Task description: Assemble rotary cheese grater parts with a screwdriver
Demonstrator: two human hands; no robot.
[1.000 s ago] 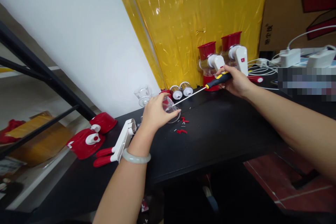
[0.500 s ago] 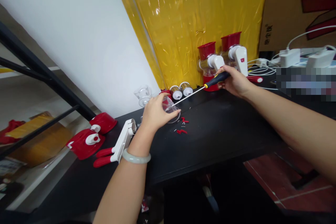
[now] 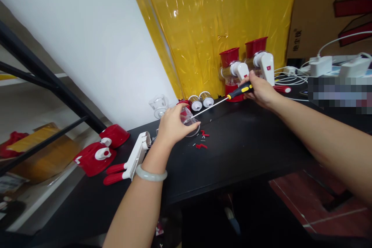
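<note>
My left hand [image 3: 173, 124] is closed round a clear plastic cup-shaped part [image 3: 190, 121] lying on its side on the black table [image 3: 247, 143]. My right hand [image 3: 260, 90] grips the black-and-yellow handle of a long screwdriver [image 3: 232, 95]. Its thin shaft slants down to the left and its tip goes into the open mouth of the clear part. Small red bits and tiny screws [image 3: 201, 139] lie on the table just right of the clear part.
Two assembled red-and-white appliances [image 3: 247, 66] stand at the back by the yellow sheet, with two metal drums [image 3: 201, 101] beside them. A white handle piece [image 3: 136, 155] and red covers [image 3: 99, 153] lie at the left. Chargers and cables [image 3: 319, 66] sit at the right.
My right hand has turned the screwdriver handle slightly, so more of its yellow shows. My left hand and the clear part have stayed in place.
</note>
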